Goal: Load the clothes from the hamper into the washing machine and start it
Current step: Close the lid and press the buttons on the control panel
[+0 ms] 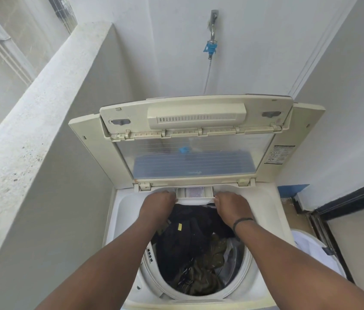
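Although the drum (199, 253) is already well filled, the machine has not yet been started, and the lid is standing open. Nearest the camera, dark clothes (183, 238) are heaped in the drum, with an olive patterned piece lying among them toward the front and right. A white hamper (310, 249) is glimpsed at the right edge, just beside the washing machine (120, 209); whether anything is left in it cannot be told.

Further in, both hands are placed at the back rim of the opening, on either side of a small detergent drawer (195, 193). The left hand (157, 205) is laid at the drawer's left corner and the right hand (232, 208) at its right corner, fingers bent over the edge; the fingertips are hidden, so whether the drawer is gripped or merely pressed cannot be told. A dark band is worn on the right wrist.

Beyond the hands, the folded lid (190, 157) is propped upright, and a tap (212, 21) with a blue fitting is fixed to the wall behind.

Several faults could be expected from here. The drawer could be jammed or skewed if it is pushed unevenly by one hand. Dark fabric riding high at the back could be caught under it. The propped lid could be knocked down onto the wrists if it is jolted.
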